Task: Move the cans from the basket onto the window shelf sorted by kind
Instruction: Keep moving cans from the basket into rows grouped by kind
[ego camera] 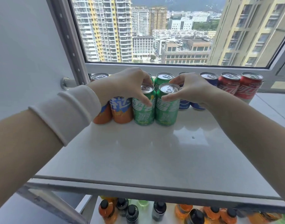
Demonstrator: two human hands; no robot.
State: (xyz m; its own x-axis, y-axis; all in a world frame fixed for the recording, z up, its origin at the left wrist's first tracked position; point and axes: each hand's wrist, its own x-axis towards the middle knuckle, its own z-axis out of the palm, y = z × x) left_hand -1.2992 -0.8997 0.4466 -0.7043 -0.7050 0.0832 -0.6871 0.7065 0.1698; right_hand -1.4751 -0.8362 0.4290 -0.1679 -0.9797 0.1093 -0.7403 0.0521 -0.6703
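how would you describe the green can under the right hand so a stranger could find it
On the window shelf below the window, cans stand grouped orange, green, blue, red, left to right. In the green group's front row it is the right-hand can, gripped at the top by the right hand. Unlike its green twin under the left hand, it borders the blue cans.

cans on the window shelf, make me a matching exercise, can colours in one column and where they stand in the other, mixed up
Column 1:
1 orange cans
2 green cans
3 blue cans
4 red cans

Column 2:
a right end of the row
b left end
c middle, front two gripped by left hand and right hand
d partly behind the right hand

Pairs: 1-b, 2-c, 3-d, 4-a
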